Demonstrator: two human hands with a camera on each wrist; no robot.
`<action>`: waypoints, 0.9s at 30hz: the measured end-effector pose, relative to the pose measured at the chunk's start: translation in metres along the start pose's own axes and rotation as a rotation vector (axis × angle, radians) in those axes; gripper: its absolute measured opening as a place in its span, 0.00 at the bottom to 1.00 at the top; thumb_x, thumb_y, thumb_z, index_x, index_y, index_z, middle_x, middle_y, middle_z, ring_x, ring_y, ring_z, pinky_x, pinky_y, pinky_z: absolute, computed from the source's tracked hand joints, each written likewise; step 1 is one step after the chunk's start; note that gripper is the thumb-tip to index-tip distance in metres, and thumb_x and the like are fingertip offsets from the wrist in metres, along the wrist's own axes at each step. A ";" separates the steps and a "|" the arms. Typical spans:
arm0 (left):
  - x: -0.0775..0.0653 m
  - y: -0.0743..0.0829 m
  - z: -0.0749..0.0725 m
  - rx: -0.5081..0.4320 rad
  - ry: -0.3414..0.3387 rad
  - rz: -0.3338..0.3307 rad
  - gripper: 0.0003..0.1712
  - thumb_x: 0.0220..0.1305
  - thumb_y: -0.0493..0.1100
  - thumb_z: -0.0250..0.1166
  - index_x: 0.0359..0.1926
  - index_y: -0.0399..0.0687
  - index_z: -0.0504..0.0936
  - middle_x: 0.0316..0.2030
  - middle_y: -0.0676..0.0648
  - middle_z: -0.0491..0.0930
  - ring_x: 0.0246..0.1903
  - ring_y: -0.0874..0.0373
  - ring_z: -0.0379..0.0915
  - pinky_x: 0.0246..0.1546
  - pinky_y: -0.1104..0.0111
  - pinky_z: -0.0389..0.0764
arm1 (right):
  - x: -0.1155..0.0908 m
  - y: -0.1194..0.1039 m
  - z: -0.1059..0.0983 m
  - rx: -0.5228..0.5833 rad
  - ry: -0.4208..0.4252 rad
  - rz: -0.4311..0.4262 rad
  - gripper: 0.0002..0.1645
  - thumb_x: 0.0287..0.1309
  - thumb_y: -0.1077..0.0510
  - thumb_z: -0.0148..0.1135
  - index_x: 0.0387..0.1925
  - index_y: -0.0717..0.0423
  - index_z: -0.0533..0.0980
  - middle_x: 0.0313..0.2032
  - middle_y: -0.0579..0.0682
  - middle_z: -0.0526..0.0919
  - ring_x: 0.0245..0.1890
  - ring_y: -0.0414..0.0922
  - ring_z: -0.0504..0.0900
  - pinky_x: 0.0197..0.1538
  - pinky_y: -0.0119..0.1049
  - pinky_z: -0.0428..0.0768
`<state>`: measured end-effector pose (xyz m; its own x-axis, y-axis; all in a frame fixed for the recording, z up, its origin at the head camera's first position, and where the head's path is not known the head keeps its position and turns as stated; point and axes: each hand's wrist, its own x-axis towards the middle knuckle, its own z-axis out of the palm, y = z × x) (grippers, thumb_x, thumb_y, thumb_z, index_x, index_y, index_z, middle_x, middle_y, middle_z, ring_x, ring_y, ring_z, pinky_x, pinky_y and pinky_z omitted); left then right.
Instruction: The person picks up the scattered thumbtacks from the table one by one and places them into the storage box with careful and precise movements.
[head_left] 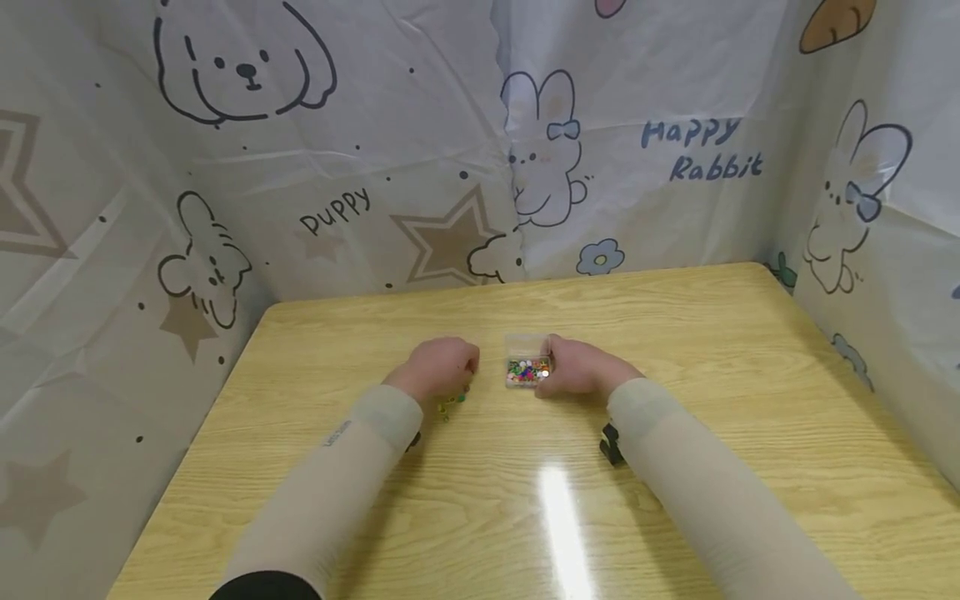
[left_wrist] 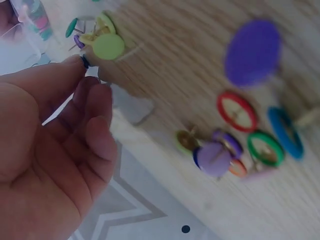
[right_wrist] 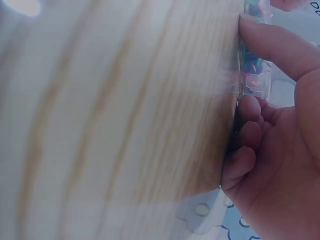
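Note:
My left hand [head_left: 442,367] pinches a dark blue thumbtack [left_wrist: 85,61] between thumb and fingertip, close over the table. Several loose thumbtacks [head_left: 452,404] in mixed colours lie under and beside that hand. In the left wrist view a light green thumbtack [left_wrist: 108,46] lies just past the fingertips, and a large purple one [left_wrist: 252,52] is off to the side. My right hand [head_left: 579,367] grips the right side of a small clear plastic box [head_left: 527,344], thumb on the near side. Its hinged lid stands up at the back, and colourful thumbtacks [head_left: 528,372] fill it.
The wooden table [head_left: 480,500] runs back to a printed curtain [head_left: 420,125] that hangs behind it and along both sides. Black straps [head_left: 611,444] show beneath the sleeves near the wrists. Bright light reflects off the near part of the tabletop.

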<state>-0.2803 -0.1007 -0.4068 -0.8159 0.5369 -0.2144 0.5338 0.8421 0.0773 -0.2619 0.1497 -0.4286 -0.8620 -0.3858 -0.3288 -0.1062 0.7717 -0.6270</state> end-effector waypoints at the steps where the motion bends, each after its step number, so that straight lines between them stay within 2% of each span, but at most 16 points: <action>1: 0.001 0.000 0.001 -0.001 -0.003 0.000 0.10 0.63 0.36 0.55 0.30 0.56 0.77 0.27 0.57 0.77 0.29 0.61 0.70 0.34 0.64 0.76 | 0.000 0.000 0.000 0.002 -0.001 -0.001 0.33 0.44 0.47 0.73 0.46 0.52 0.65 0.40 0.49 0.76 0.37 0.46 0.72 0.44 0.42 0.72; 6: 0.000 0.004 -0.001 0.003 -0.024 -0.006 0.11 0.64 0.35 0.52 0.28 0.54 0.75 0.25 0.56 0.76 0.27 0.59 0.69 0.31 0.65 0.74 | 0.000 0.000 0.001 0.013 -0.003 0.004 0.33 0.44 0.47 0.74 0.46 0.51 0.65 0.40 0.49 0.76 0.36 0.46 0.72 0.43 0.42 0.72; 11: 0.002 0.007 -0.002 0.015 -0.003 0.004 0.10 0.64 0.38 0.53 0.27 0.55 0.74 0.24 0.55 0.75 0.25 0.60 0.69 0.28 0.66 0.72 | -0.001 -0.001 -0.001 0.016 0.002 0.013 0.32 0.44 0.47 0.74 0.46 0.51 0.65 0.40 0.49 0.76 0.36 0.46 0.72 0.42 0.42 0.72; 16: 0.007 0.018 -0.003 0.014 0.066 0.067 0.08 0.64 0.40 0.54 0.27 0.57 0.73 0.22 0.57 0.75 0.23 0.61 0.67 0.26 0.67 0.71 | 0.000 0.000 -0.002 0.002 0.011 0.013 0.32 0.44 0.47 0.74 0.45 0.50 0.65 0.39 0.49 0.76 0.36 0.46 0.72 0.43 0.41 0.71; 21: 0.011 0.035 -0.004 -0.020 0.125 0.147 0.09 0.64 0.39 0.56 0.27 0.57 0.73 0.23 0.57 0.74 0.23 0.62 0.66 0.26 0.68 0.72 | 0.001 0.002 -0.001 -0.012 0.018 0.003 0.31 0.44 0.47 0.74 0.44 0.50 0.65 0.38 0.49 0.77 0.35 0.46 0.72 0.41 0.42 0.71; 24: 0.013 0.043 -0.002 -0.008 0.146 0.193 0.08 0.63 0.37 0.58 0.29 0.56 0.74 0.25 0.57 0.75 0.24 0.62 0.66 0.27 0.68 0.73 | 0.001 0.002 -0.001 -0.011 0.013 -0.001 0.31 0.44 0.47 0.74 0.43 0.51 0.65 0.37 0.50 0.77 0.35 0.47 0.72 0.40 0.42 0.71; 27: 0.014 0.047 0.000 0.023 0.175 0.211 0.07 0.63 0.37 0.59 0.31 0.55 0.74 0.28 0.58 0.74 0.25 0.63 0.67 0.28 0.69 0.74 | 0.002 0.003 0.000 -0.010 0.011 -0.001 0.31 0.44 0.46 0.74 0.43 0.51 0.65 0.37 0.50 0.76 0.35 0.47 0.72 0.40 0.42 0.71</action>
<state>-0.2666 -0.0534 -0.4061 -0.7109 0.7028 -0.0242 0.6994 0.7102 0.0802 -0.2635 0.1512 -0.4307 -0.8672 -0.3811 -0.3206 -0.1118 0.7762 -0.6205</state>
